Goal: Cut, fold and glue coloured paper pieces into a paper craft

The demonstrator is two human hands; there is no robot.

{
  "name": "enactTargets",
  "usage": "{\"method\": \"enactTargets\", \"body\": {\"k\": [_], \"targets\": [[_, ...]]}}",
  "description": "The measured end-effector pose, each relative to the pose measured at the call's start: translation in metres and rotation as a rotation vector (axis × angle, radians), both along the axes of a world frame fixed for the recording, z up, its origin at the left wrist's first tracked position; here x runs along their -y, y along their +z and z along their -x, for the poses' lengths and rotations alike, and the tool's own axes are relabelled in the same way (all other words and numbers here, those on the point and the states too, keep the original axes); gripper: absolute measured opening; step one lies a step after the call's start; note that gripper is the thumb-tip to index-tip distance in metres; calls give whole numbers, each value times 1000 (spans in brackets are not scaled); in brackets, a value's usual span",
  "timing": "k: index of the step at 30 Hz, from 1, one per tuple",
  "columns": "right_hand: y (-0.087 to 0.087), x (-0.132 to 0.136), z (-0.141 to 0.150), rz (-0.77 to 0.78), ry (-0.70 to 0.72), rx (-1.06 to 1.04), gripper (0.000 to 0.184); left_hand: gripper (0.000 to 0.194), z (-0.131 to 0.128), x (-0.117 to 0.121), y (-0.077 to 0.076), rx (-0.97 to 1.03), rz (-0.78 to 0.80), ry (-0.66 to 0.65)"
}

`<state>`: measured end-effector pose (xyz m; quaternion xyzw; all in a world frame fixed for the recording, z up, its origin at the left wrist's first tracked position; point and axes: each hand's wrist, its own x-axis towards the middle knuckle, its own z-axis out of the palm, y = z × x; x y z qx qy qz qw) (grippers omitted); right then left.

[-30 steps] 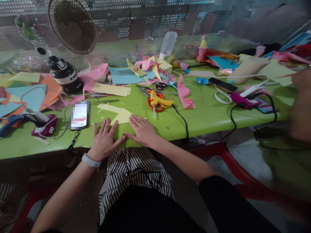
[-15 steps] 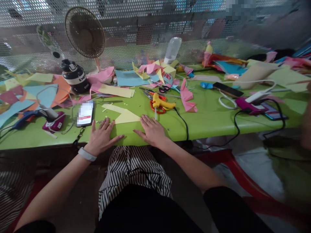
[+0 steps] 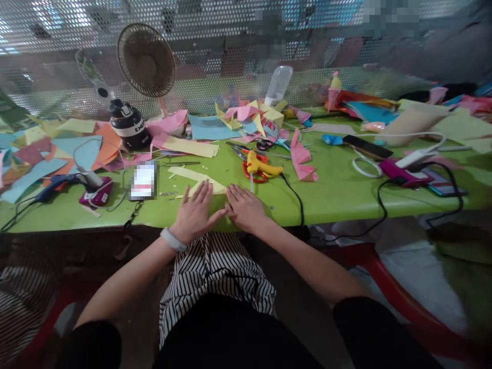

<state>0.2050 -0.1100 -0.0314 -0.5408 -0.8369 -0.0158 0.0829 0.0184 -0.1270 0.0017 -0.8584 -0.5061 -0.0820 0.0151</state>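
Observation:
My left hand (image 3: 197, 211) lies flat with its fingers stretched out, partly over a folded piece of yellow paper (image 3: 218, 186) on the green table. Close beside it, my right hand (image 3: 246, 206) is also flat, its fingertips at the paper's right corner. The left thumb reaches to the right hand. Much of the paper is hidden under the hands. Just behind the right hand lies a yellow glue gun (image 3: 263, 165), on top of scissors with red handles (image 3: 255, 178). A narrow yellow paper strip (image 3: 186, 174) lies beyond the left hand.
A phone (image 3: 142, 181), a purple power socket (image 3: 97, 192) and a blue glue gun (image 3: 57, 183) lie left. Behind stand a black bottle (image 3: 128, 128) and a fan (image 3: 146, 60). Coloured paper (image 3: 209, 127) covers the back. Right are a black phone (image 3: 367, 147) and another purple socket (image 3: 407, 173).
My left hand has slid right across the yellow paper to meet my right hand, covering more of it. The right hand stays at the paper's right corner. The view has shifted slightly.

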Motion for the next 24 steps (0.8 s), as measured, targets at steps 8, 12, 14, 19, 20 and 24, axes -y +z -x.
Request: {"method": "enactTargets", "body": {"k": [8, 12, 14, 19, 20, 24], "targets": [[2, 2, -2, 22, 21, 0, 60, 98, -19, -12, -12, -12, 161, -22], [2, 3, -2, 18, 3, -13, 60, 100, 7, -5, -13, -14, 116, -2], [2, 3, -1, 18, -12, -18, 60, 99, 23, -1, -14, -8, 86, 33], [0, 2, -1, 25, -25, -15, 59, 98, 59, 8, -13, -15, 1, 140], [0, 2, -1, 25, -28, -13, 59, 97, 64, 9, -12, -22, -8, 150], [8, -3, -2, 24, 3, -3, 52, 91, 73, 11, -10, -31, 4, 163]]}}
